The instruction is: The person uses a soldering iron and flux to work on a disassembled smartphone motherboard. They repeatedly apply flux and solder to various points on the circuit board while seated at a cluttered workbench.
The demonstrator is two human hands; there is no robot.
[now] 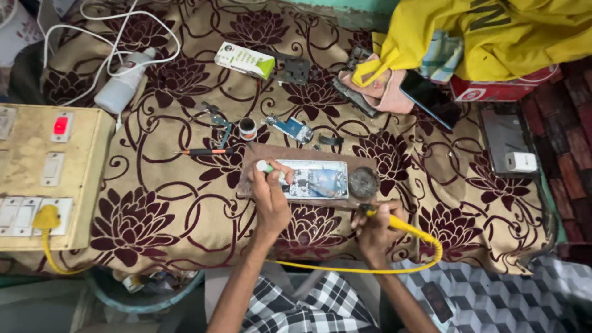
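Lighting even, moderately bright, diffuse from overhead. Shadows soft and short under left hand [269,200] and right hand [375,231]. No harsh glare; red switch lamp [60,125] glows. Centre sharp; corners darker, slightly soft, mild wide-angle bending at edges.

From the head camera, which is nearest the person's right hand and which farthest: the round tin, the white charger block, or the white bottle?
From the right hand:
1. Round tin, just above it on the board.
2. White charger block, far right.
3. White bottle, upper left, farthest.
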